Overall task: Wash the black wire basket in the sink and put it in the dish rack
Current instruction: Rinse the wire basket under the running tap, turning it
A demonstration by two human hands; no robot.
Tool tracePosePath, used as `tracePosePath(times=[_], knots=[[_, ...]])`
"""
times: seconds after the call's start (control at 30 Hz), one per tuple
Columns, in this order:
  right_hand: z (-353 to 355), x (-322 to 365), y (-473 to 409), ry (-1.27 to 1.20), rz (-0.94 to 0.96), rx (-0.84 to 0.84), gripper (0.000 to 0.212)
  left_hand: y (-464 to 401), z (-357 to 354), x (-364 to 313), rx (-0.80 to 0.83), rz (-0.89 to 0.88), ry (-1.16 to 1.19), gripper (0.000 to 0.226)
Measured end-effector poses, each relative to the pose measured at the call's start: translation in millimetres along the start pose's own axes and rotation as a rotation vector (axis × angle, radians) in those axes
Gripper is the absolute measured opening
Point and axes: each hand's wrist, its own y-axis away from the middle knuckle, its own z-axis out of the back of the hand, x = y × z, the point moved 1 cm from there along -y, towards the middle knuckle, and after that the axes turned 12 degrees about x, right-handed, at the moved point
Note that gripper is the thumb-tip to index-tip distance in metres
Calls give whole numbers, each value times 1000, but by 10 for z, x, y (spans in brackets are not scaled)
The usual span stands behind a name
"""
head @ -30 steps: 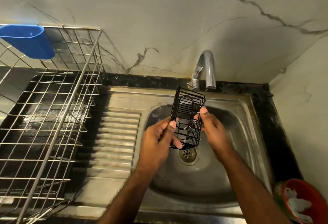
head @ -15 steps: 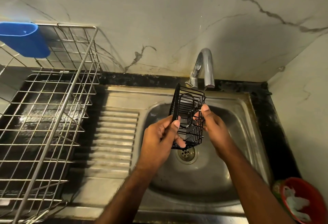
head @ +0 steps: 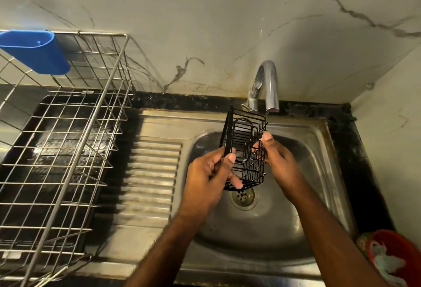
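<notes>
The black wire basket [head: 243, 141] is held upright over the steel sink [head: 319, 173], just below the tap spout [head: 270, 86]. My left hand [head: 207, 179] grips its left edge and lower corner, thumb on the front wires. On the basket's right side, my right hand [head: 275, 159] pinches the wires with thumb and fingers. A thin trickle of water falls from the spout beside the basket's top right corner. The drain [head: 243, 196] lies right beneath the basket. The metal dish rack [head: 68, 150] stands to the left of the sink.
A blue plastic holder [head: 36, 52] hangs on the rack's back left rim. The ribbed drainboard [head: 150, 177] lies between rack and basin. A red bowl [head: 396, 259] with white scraps sits at the bottom right corner. Marble walls close the back and right.
The basket has turned slightly in my hands, showing more of its side. Both hands keep their hold over the drain.
</notes>
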Motion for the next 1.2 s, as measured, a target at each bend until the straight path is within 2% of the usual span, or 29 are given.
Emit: tracePosePath(times=[0.1, 0.37, 0.57, 0.7, 0.87, 0.93, 1.07, 1.2], knots=[[14, 1, -13, 10, 3, -1, 73, 3, -5, 2, -2, 4, -14, 27], [17, 32, -21, 12, 11, -6, 64, 9, -22, 0, -12, 16, 39, 23], [61, 120, 1, -19, -17, -15, 73, 24, -35, -54, -6, -7, 10, 18], [94, 168, 44, -82, -42, -25, 66, 30, -59, -29, 27, -26, -51, 23], [163, 247, 65, -117, -60, 63, 63, -42, -101, -68, -73, 124, 161, 36], [203, 282, 32, -104, -70, 108, 68, -151, -120, -123, -55, 218, 303, 36], [240, 300, -28, -157, -112, 232, 75, -351, -116, -263, -2, 225, 474, 33], [242, 287, -60, -171, -121, 262, 53, -421, -165, -283, -20, 235, 450, 25]])
